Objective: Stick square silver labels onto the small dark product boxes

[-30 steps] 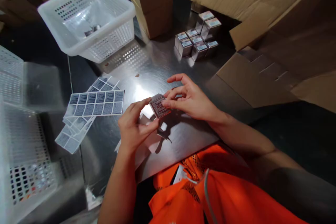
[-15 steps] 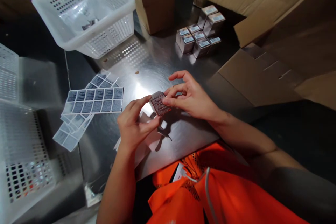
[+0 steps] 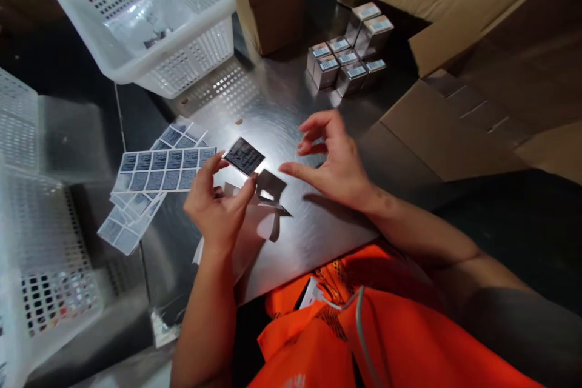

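Two hands: left [image 3: 217,209] pinches small box [image 3: 244,155] (right [image 3: 334,160] apart).

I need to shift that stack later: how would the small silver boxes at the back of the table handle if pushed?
The small boxes look like thin card, so probably light and easy to slide on the smooth metal table. Two stand taller at the back, so those may tip if nudged high. They sit close together, so a push would likely move several at once.

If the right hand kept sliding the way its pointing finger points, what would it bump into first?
Probably the small box held up by the left hand. The right hand points left toward it, though depth is unclear.
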Demonstrator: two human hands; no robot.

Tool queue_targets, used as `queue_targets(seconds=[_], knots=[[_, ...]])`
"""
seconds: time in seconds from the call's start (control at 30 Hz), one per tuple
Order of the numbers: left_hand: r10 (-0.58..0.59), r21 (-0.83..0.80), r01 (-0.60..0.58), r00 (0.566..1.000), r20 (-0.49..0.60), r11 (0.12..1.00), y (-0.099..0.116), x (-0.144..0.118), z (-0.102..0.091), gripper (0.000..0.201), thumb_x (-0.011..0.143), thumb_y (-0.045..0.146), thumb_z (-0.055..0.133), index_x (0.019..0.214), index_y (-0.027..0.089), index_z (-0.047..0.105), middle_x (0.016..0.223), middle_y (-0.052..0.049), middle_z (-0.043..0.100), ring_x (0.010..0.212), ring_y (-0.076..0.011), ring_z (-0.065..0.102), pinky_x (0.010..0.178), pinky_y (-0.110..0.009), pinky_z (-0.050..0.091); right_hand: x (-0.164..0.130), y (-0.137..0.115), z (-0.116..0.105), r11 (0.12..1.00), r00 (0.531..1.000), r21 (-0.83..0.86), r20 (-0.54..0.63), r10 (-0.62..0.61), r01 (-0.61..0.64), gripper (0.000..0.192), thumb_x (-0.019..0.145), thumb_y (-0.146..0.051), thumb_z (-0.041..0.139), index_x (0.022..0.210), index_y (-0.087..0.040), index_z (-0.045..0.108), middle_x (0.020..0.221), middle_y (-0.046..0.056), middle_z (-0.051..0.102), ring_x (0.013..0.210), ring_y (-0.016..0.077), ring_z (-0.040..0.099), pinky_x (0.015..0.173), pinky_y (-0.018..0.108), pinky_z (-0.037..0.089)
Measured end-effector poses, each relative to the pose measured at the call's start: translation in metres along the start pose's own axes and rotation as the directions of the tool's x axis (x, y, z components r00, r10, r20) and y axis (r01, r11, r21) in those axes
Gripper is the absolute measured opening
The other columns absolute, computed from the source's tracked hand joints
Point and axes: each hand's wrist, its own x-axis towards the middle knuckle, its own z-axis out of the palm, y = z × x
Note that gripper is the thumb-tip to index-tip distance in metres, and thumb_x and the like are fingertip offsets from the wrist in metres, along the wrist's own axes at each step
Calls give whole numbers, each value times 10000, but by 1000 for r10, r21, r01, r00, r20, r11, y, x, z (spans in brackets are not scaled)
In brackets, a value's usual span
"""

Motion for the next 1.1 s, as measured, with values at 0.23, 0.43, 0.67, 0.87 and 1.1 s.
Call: queue_targets(seconds=[0.23,0.43,0.67,0.87,1.1], knots=[[1,-239,-11,999,-42,971,-14,-1,-4,608,725,290,856,1292,249,641,1215,-67,703,989,-193,688,538,-221,438,-8,8,20,890,731,260,673,112,-376,475,813,-313,829,1240,-182,667,1144,79,752,1086,209,714,925,345,592],[-34,-277,17,998,-55,961,-13,-4,-2,621,702,319,855,1271,233,621,1221,-75,695,1003,-202,690,541,-215,432,-14,9,29,927,831,282,554,53,-247,255,775,-182,851,1023,-159,794,929,41,780,871,177,733,816,284,569],[-162,-298,123,981,-109,947,-14,-1,3,598,675,320,828,1215,209,596,1116,-68,679,955,-180,677,516,-180,409,-22,1,28,971,905,87,352,-238,222,135,883,-204,809,1017,-186,805,951,54,755,884,166,708,824,265,539],[-190,-224,172,980,-60,959,-8,-3,5,587,668,342,794,1196,213,568,1150,-77,645,986,-197,667,528,-195,454,-22,-3,29,999,920,44,390,-39,24,129,810,-130,849,907,-159,768,839,3,707,723,110,640,654,215,478],[-254,-311,231,967,-36,922,-7,-2,8,605,599,294,779,1152,217,545,1146,-76,630,1000,-221,691,528,-200,479,-23,-5,29,998,926,32,372,-65,57,168,767,10,808,817,-134,736,813,-7,696,727,89,620,684,197,453]])
